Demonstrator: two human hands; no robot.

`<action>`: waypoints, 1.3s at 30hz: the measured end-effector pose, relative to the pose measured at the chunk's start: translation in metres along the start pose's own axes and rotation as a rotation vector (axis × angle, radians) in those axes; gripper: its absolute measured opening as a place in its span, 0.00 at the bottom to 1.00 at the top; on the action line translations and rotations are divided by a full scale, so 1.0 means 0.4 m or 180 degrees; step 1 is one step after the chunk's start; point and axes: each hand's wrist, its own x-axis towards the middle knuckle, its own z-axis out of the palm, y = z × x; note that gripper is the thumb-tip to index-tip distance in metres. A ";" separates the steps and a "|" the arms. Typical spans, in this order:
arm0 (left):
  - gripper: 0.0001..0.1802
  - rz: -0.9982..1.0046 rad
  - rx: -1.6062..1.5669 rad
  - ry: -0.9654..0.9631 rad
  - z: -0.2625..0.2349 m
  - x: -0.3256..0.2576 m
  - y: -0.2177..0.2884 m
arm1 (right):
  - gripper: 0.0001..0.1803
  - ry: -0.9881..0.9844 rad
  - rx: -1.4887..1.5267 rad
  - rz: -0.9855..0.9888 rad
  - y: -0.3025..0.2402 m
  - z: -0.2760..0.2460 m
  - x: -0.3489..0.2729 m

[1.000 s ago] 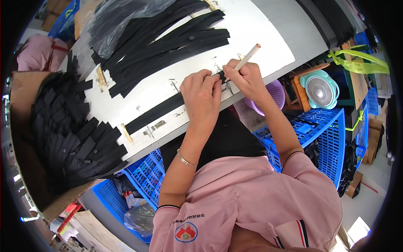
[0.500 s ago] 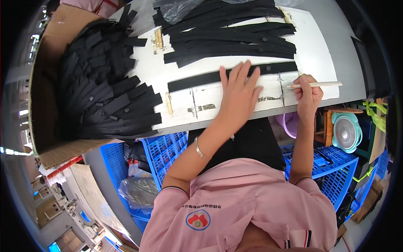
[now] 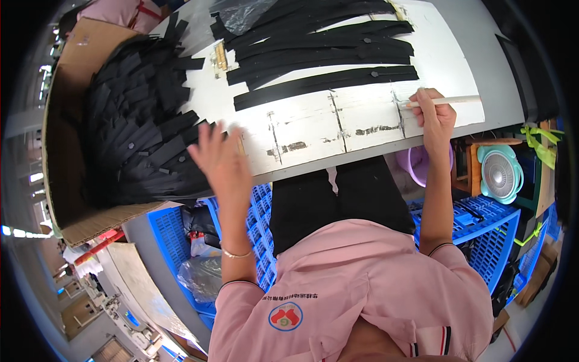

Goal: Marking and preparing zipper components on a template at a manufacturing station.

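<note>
My left hand (image 3: 222,158) is over the front left of the white board (image 3: 313,130), by the ends of a heap of black strips (image 3: 142,130). Its fingers are spread, a little blurred, and nothing shows in them. At the board's right side, my right hand (image 3: 436,117) pinches a pale pencil (image 3: 461,101), its tip near a dark line drawn on the board. A single black strip (image 3: 325,85) lies flat across the board in front of a stack of more black strips (image 3: 319,48).
A cardboard box (image 3: 99,228) on the left holds the heap. Clear plastic film (image 3: 244,15) lies at the back. Below the table are blue plastic crates (image 3: 169,241), a purple basket (image 3: 416,172) and a turquoise fan (image 3: 500,174). A dark flat object (image 3: 515,78) lies on the right.
My left hand has lifted off the single strip and swung left toward the heap. That strip now lies farther back, close to the stack. My right hand still holds the pencil.
</note>
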 end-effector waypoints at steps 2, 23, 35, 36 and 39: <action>0.19 -0.0224 0.0386 0.0120 0.000 -0.020 -0.094 | 0.11 -0.0002 0.0041 0.0044 0.003 0.001 0.002; 0.19 0.0923 -0.1613 -0.0253 0.183 0.048 0.373 | 0.25 -0.0783 -0.2153 -0.2017 -0.043 0.087 -0.118; 0.28 0.0312 -0.0943 -0.0372 0.090 -0.049 0.210 | 0.19 0.0023 -0.2913 -0.1737 -0.004 -0.084 -0.098; 0.28 0.0242 -0.0954 -0.0373 0.089 -0.057 0.200 | 0.18 0.0031 -0.2878 -0.1771 0.001 -0.091 -0.097; 0.29 -0.0013 -0.0706 -0.0349 0.068 -0.076 0.169 | 0.17 0.0031 -0.2848 -0.1820 0.019 -0.091 -0.101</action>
